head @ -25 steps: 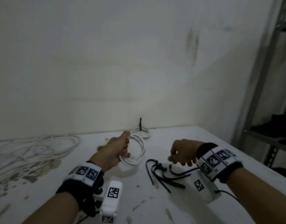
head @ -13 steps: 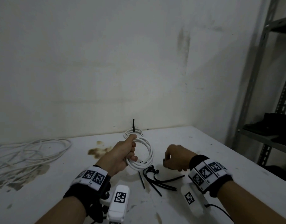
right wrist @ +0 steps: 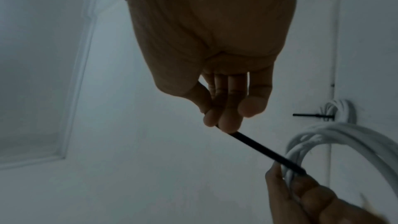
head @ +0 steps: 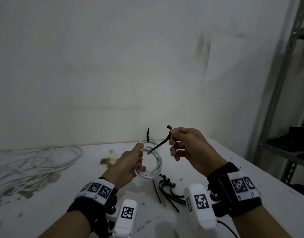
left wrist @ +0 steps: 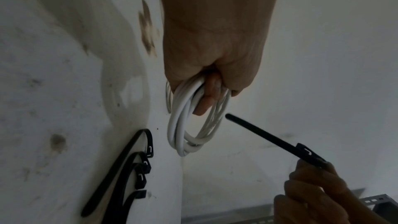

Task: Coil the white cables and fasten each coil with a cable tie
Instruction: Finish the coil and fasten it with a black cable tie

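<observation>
My left hand [head: 130,162] grips a small coil of white cable [head: 153,170] and holds it upright above the table; the same coil [left wrist: 189,125] hangs from my fist in the left wrist view. My right hand [head: 183,146] pinches a black cable tie [head: 162,143] near its head end. The tie's free tip points down-left and reaches the top of the coil beside my left thumb. In the right wrist view the cable tie [right wrist: 264,151] runs from my fingertips [right wrist: 224,122] to the coil [right wrist: 336,142].
Several loose black cable ties [head: 166,189] lie on the white table [head: 233,172] below my hands. A tied white coil [head: 147,141] sits by the wall. Loose white cable [head: 36,160] sprawls at the left. A metal shelf rack [head: 285,103] stands at the right.
My right hand has lifted off the pile on the table with one black tie and brought its tip up to the coil. My left hand keeps holding the coil.
</observation>
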Motion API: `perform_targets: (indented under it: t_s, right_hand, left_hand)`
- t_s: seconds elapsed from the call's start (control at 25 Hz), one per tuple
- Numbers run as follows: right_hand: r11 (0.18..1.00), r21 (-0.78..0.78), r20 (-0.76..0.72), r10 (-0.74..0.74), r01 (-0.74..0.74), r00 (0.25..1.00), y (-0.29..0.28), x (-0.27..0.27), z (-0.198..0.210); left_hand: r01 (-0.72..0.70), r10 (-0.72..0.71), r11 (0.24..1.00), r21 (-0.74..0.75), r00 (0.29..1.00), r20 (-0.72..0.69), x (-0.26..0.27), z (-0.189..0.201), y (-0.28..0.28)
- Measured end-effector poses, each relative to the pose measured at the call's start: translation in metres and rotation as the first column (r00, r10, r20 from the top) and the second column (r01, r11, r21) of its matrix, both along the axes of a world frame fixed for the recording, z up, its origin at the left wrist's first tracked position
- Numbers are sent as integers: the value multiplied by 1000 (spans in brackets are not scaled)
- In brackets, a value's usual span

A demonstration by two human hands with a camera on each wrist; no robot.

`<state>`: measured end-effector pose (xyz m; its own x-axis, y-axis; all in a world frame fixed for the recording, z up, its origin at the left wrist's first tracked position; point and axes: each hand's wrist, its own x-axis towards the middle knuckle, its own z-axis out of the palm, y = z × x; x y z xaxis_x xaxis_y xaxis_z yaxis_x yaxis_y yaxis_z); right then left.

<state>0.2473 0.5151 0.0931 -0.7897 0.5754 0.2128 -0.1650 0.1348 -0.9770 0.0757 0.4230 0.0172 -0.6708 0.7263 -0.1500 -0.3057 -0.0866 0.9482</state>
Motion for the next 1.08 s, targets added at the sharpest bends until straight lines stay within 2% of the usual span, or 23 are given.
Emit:
perform_targets:
  t_s: [0.24,0.36,0.4,0.44,0.52,0.56,0.72,0.84,0.88,0.92,1.04,1.08]
  right_hand:
    - [980,177,128,68,-90,989,-31,-35,-18]
    - [956,285,141,33,-73,989,-39,-60,-30]
    - [918,394,124,-12,-38,992,-41,-70,-34]
    - [847,532,94,-70,9,993,-41,-79,-38]
    - [650,755,15,-153,89,988,-48,-96,-48]
    - [570,813,-36,-155,119,987,-51,-104,-52]
    - [454,886,-129,37,99,991,-67,-136,-54]
    - [265,953,-153,16,144,988,-84,-157,-53]
    - [237,960,-156,13,149,988,-91,-163,-52]
    - [257,956,-152,22,141,988,-96,-168,-51]
    - [499,864,-140,112,66,984,-105,-184,-43]
    - [548,835,-142,130,48,981,-107,-188,-42]
  left_hand:
    - [7,-6,1000,11,999,-48,-11,6,-25]
    - [27,-26,1000,6,997,-78,-15,9,-40]
    - [25,-24,1000,13,996,-82,-17,10,-46]
    - [19,-17,1000,22,996,-90,-19,11,-50]
    - [-10,14,999,36,993,-114,-26,11,-61]
    - [-25,30,999,45,992,-126,-31,12,-68]
    - [-50,57,998,45,985,-166,-48,16,-103]
    - [-52,58,997,48,990,-128,-61,16,-125]
    - [-69,75,996,58,990,-121,-66,16,-131]
    - [-97,106,992,77,987,-121,-69,15,-134]
    - [-222,241,964,145,961,-132,-82,18,-145]
    - [-250,272,955,158,953,-138,-87,19,-149]
